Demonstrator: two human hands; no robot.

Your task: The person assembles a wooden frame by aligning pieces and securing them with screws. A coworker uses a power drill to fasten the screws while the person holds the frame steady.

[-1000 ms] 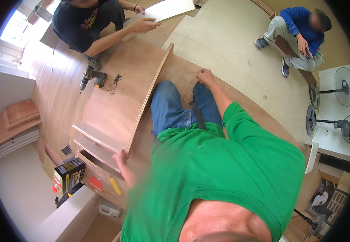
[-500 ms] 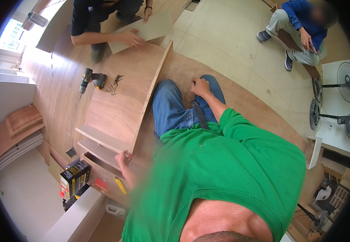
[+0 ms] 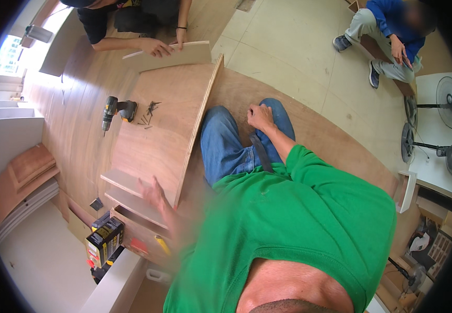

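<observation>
My left hand (image 3: 155, 194), slightly blurred, has its fingers apart over a narrow pale strip (image 3: 132, 187) at the near end of a plywood panel (image 3: 155, 143). Nothing shows in its grasp. Over on my right knee rests my right hand (image 3: 260, 116), its fingers curled; whether something small is inside is hidden. A raised plywood edge (image 3: 199, 130) runs along the panel beside my legs. On the panel lie several dark screws (image 3: 149, 115) and a cordless drill (image 3: 116, 110), its bit pointing toward me.
At the far end a co-worker's hands (image 3: 159, 48) hold a pale board (image 3: 171, 60) on edge. Another person (image 3: 393, 41) sits at the far right near standing fans (image 3: 447, 104). A black-and-yellow box (image 3: 105, 235) and a yellow-handled tool (image 3: 162, 244) lie near left.
My left hand has lifted off the panel's near corner, moved slightly left and spread its fingers. The co-worker's board has tipped from slanting flat to standing on edge. My right hand stays on my knee.
</observation>
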